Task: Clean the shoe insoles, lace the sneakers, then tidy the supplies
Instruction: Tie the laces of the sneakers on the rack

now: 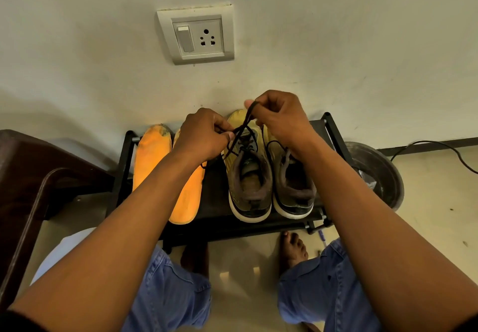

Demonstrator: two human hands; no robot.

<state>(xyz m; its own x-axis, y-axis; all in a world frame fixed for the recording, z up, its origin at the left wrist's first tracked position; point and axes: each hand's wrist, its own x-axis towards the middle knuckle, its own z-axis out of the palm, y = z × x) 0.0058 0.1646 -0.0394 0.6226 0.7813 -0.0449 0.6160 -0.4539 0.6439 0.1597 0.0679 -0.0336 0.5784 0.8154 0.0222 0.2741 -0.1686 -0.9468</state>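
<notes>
While both hands work above the pair of sneakers, the left hand [204, 135] is curled, its thumb and fingertips pinching the dark shoelace [245, 122] just over the eyelets of the left sneaker [249, 176]. The right hand [279, 119], higher and nearer the wall, pinches the lace's other strand between thumb and forefinger and holds it taut, so the two strands cross between the hands. The left sneaker sits directly below and between the hands, toe toward the wall, heel toward the person, its opening showing. The right sneaker [294, 184] stands touching it, under the right wrist, with a loose lace looping over its collar. Both have dark uppers, yellowish mesh toes and white soles. To the left of the left hand, two orange insoles [151, 158] lie lengthwise side by side, the nearer one partly covered by the left forearm; the farther one is scuffed dark at its toe end. All of this rests on a low black shoe rack [333, 135] that stands against the wall. Beyond the right forearm a dark round bin [380, 174] stands on the floor, with a black cable [439, 150] trailing past it. Above the hands a switch and socket plate [198, 35] is set in the wall. Left of the left arm is dark wooden furniture [31, 176]. Below the rack, bare feet and blue denim knees show.
</notes>
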